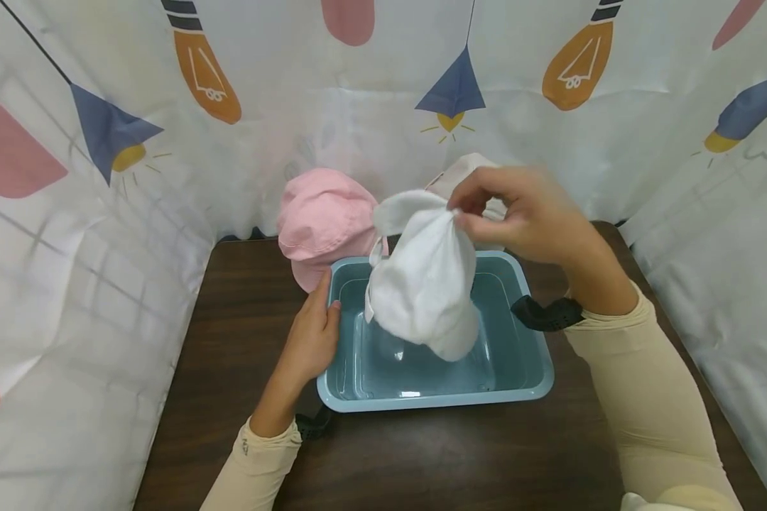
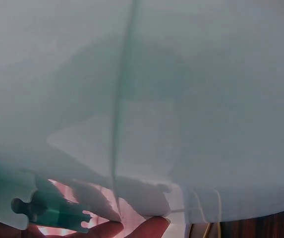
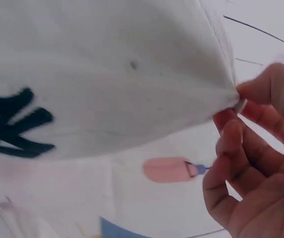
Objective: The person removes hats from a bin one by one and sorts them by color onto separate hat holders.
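A white baseball cap [image 1: 422,284] hangs over a blue plastic basin [image 1: 434,401], its brim pointing down. My right hand [image 1: 518,213] pinches its crown between thumb and fingertips. Dark lettering [image 3: 18,124] shows on the cap's front in the right wrist view. At the basin's left wall my left hand [image 1: 313,330] grips the rim, thumb on the inner side. The left wrist view is mostly filled by the basin's wall [image 2: 146,124], with fingertips [image 2: 151,228] at its lower edge.
Behind the basin, a pink cap [image 1: 326,213] lies at the left and an off-white cap [image 1: 469,169] at the right, partly hidden by my right hand. A dark wood table [image 1: 230,341] carries everything. White printed curtains [image 1: 281,85] enclose the back and sides.
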`<state>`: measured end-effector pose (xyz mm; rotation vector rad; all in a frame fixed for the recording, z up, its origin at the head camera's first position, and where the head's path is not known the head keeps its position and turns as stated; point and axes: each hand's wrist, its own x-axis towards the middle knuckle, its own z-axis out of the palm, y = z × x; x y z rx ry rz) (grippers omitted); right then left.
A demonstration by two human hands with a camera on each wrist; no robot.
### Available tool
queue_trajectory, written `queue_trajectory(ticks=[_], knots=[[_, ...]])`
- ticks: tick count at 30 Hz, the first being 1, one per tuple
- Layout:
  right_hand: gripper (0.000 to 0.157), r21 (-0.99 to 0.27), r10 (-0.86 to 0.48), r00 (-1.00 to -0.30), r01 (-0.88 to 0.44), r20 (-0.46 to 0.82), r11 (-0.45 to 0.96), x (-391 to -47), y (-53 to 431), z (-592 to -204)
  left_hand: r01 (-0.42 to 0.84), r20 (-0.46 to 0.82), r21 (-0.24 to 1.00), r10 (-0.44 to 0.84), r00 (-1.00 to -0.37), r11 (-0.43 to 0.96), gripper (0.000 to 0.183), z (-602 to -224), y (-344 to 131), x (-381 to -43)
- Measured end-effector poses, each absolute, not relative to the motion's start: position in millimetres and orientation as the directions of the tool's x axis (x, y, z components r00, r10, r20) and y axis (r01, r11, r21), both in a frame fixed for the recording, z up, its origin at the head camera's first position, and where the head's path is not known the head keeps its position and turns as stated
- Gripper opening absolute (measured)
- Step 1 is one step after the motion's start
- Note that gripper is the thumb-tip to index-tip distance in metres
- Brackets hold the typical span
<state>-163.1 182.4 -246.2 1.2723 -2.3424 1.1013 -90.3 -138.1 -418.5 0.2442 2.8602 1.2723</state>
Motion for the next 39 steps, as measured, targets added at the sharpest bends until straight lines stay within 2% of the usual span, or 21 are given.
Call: queue_trajectory(ticks=[4, 8, 14, 20, 27, 35, 39], knots=[[0.010, -0.425, -0.499, -0.590, -0.806, 0.635, 0.413, -164, 192, -216, 0.130, 0.052, 0.744, 0.137, -0.989, 0.655, 0.061, -419, -138, -90], [0.014, -0.342, -0.451, -0.600, -0.776, 0.661, 0.531, -169, 197, -191, 0.113, 0.038, 0.747, 0.127, -0.991, 0.656, 0.061, -420, -138, -90], [0.024, -0.205, -0.422, -0.667, -0.651, 0.614, 0.731, -190, 201, -168, 0.106, 0.035, 0.752, 0.120, -0.992, 0.651, 0.061, -421, -139, -91], [0.025, -0.103, -0.480, -0.698, -0.616, 0.531, 0.781, -224, 203, -160, 0.101, 0.030, 0.764, 0.122, -0.992, 0.637, 0.061, -421, -139, -92], [0.026, -0.086, -0.491, -0.719, -0.602, 0.493, 0.794, -242, 212, -151, 0.096, 0.023, 0.760, 0.120, -0.992, 0.643, 0.061, -422, -137, -89], [0.033, -0.179, -0.337, -0.827, -0.453, 0.451, 0.873, -246, 234, -130, 0.119, 0.047, 0.765, 0.131, -0.990, 0.633, 0.061, -421, -133, -85], [0.031, -0.112, -0.411, -0.836, -0.477, 0.363, 0.872, -256, 239, -135, 0.129, 0.055, 0.767, 0.135, -0.989, 0.629, 0.062, -419, -134, -85]])
